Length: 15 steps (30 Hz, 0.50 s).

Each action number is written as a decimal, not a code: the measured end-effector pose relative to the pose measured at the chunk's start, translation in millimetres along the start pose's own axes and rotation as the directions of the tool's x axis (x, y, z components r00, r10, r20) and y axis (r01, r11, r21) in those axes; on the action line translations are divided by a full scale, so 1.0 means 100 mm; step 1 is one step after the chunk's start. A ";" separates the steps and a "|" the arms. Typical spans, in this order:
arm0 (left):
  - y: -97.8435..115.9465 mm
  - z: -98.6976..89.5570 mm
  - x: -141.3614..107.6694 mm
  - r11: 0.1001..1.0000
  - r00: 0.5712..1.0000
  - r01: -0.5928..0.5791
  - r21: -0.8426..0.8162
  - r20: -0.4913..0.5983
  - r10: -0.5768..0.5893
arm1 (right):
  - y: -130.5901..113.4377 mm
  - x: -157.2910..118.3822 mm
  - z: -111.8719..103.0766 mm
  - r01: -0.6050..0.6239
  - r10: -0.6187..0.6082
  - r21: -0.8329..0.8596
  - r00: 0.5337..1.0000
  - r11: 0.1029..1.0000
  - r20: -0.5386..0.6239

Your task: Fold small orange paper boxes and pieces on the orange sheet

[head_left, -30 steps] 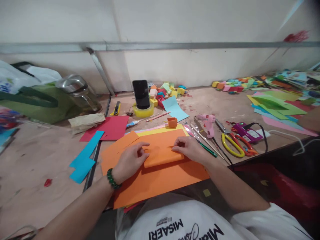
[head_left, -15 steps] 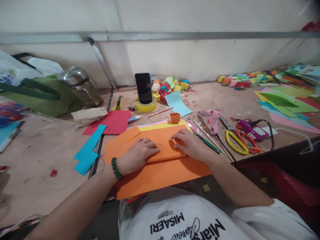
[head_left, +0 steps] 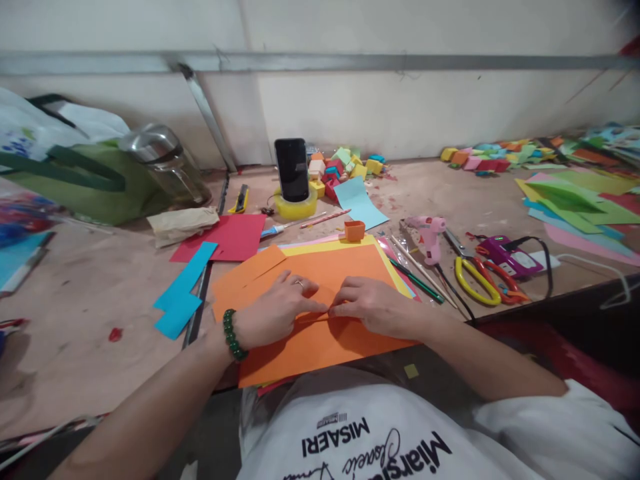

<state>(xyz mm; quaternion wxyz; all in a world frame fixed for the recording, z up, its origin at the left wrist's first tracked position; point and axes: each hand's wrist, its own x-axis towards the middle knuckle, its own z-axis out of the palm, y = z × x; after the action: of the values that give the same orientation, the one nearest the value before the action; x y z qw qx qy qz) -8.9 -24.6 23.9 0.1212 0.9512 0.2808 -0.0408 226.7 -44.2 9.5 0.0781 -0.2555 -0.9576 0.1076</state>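
My left hand (head_left: 283, 308), with a ring and a green bead bracelet, rests on an orange paper (head_left: 325, 267), its thumb and fingers drawn together at a folded edge. From the other side my right hand (head_left: 373, 308) pinches the same edge, and the two hands' fingertips nearly meet. Beneath lies a larger orange sheet (head_left: 300, 353) on a stack with yellow and pink sheets showing. A small orange paper box (head_left: 355, 231) stands at the stack's far edge. Cut orange pieces (head_left: 253, 270) lie left of my left hand.
A pink glue gun (head_left: 427, 237), scissors (head_left: 475, 277) and a purple power adapter (head_left: 510, 255) sit on the right. A phone (head_left: 292, 170) leans upright in a tape roll (head_left: 296, 204). Blue strips (head_left: 185, 293), red paper (head_left: 243, 238) and a bottle (head_left: 170, 167) are leftward.
My right hand has moved left and toward me along the fold, closing in on my left hand. Its fingers, spread before, now pinch the paper's edge. The whole view has shifted slightly.
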 end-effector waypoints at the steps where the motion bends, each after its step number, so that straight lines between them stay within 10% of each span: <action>1: 0.01 -0.01 0.00 1.000 1.000 0.003 -0.006 0.008 -0.003 | -0.01 0.00 0.00 -0.004 0.004 0.003 1.000 1.000 0.013; 15: 0.06 -0.03 -0.02 0.999 0.998 0.029 -0.027 0.050 -0.027 | -0.03 -0.04 0.01 0.110 -0.101 -0.090 0.989 0.990 0.104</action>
<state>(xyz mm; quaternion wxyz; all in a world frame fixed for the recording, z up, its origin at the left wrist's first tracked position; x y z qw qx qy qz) -7.0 -29.5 28.6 0.1405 0.9441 0.2916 -0.0621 227.9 -49.0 9.1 0.0237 -0.2021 -0.9766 0.0699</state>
